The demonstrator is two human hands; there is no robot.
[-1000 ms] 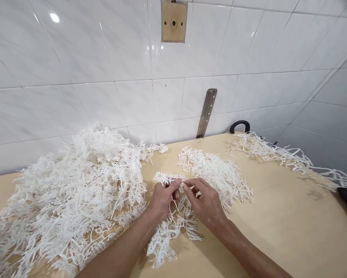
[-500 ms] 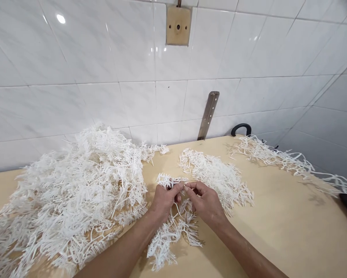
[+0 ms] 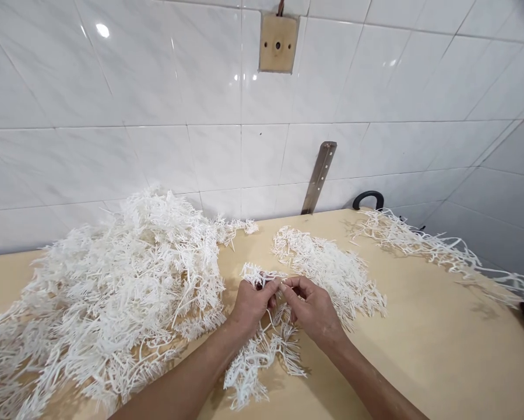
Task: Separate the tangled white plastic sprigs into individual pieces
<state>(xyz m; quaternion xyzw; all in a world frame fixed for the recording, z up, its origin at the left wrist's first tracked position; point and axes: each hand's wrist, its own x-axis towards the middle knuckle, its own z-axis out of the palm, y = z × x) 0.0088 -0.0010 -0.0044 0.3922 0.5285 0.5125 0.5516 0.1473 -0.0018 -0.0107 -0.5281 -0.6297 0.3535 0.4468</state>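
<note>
My left hand point(image 3: 249, 304) and my right hand point(image 3: 313, 311) meet over the middle of the tan table point(image 3: 428, 344), both pinching one white plastic branched sprig point(image 3: 262, 350). Its tufted top shows just above my fingertips and its long spiky tail trails down between my wrists onto the table. A big heap of the same white sprigs point(image 3: 108, 303) lies to the left of my left hand. Behind my right hand, a smaller flat pile of sprigs point(image 3: 331, 268) lies on the table.
A strand of thin white plastic strips point(image 3: 428, 245) runs along the table's right edge. White tiled wall stands behind, with a tan switch plate point(image 3: 278, 44) and a metal bracket point(image 3: 318, 178). A black curved handle point(image 3: 368, 198) shows at the back right.
My hands stay pinched on the sprig with only small finger shifts. The view has tilted slightly, so everything sits a little lower and to the right in the picture.
</note>
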